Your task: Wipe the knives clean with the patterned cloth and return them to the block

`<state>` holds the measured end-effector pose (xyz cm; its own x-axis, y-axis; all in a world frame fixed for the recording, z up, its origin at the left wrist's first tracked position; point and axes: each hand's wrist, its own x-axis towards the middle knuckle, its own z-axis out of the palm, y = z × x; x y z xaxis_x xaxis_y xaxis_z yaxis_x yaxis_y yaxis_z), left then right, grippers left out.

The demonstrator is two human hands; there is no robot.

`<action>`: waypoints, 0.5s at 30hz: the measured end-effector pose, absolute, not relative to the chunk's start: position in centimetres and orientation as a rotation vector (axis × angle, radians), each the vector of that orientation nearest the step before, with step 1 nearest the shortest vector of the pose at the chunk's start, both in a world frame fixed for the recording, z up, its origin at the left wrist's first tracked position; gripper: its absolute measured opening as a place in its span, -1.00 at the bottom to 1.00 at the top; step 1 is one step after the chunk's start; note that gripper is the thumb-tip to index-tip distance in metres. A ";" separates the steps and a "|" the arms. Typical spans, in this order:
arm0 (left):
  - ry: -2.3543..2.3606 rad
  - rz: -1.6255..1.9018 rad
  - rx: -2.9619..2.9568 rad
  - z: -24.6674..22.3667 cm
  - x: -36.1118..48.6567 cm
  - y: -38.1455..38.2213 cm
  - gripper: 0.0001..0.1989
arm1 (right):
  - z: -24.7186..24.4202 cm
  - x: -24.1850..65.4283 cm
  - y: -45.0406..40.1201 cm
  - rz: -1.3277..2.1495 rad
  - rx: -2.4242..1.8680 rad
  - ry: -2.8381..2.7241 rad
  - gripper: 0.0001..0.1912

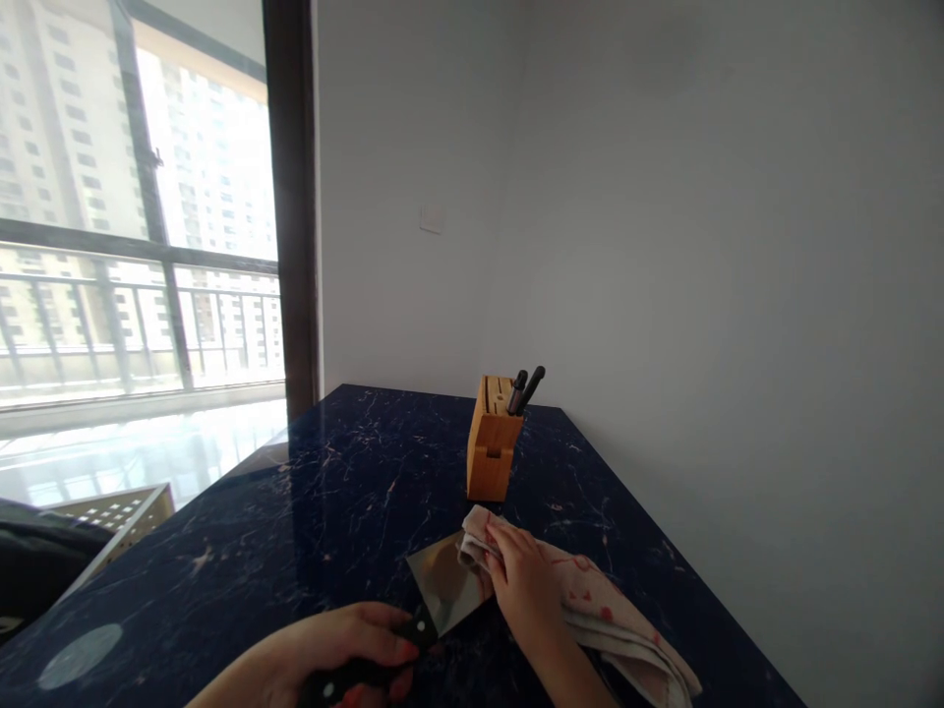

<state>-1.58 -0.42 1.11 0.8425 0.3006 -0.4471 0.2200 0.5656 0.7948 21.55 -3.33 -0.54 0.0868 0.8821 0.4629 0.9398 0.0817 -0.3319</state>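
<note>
Gripping a cleaver (442,585) by its black handle (354,674), the left hand (346,644) is firmly closed, its fingers wrapped around the handle, in front of the knife block (493,442) and a little to its left. The wide steel blade angles up toward the block and shines with light from the window (206,197). The right hand (523,580) sits closer to the block, with its fingers curled and closed on a folded cloth (597,615) (pale, with red marks on it). The cloth wraps over the blade's right side, and the rest of it trails toward the camera, to the right of the block.

The wooden knife block stands upright on a dark blue marble counter (184,551) with pale veins, and two black knife handles (527,388) stick out of its top. Behind the block, a white switch plate (432,218) sits on a plain grey wall (700,246). Left of the block, the window looks onto a balcony railing (110,324) and tall apartment buildings (213,167). Further left and lower, a slotted crate (125,516) and a dark object (36,560) sit just past the counter's edge.
</note>
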 end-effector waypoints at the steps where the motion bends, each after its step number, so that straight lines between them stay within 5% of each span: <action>1: 0.601 0.042 1.029 1.1 -1.7 -0.4 -0.62 | -0.5 21.7 -3.3 -0.154 -1.824 -1.781 -0.66; 15: 0.835 -0.029 1.750 2.2 -2.1 -1.2 -0.67 | -0.1 18.0 -4.2 -0.280 -1.568 -2.011 -0.51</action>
<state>-2.15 -1.18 2.21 0.7477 0.5144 -0.4200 0.5422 -0.1078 0.8333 17.98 -4.19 -0.08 -0.1516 0.8213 0.5500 0.9402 0.2914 -0.1761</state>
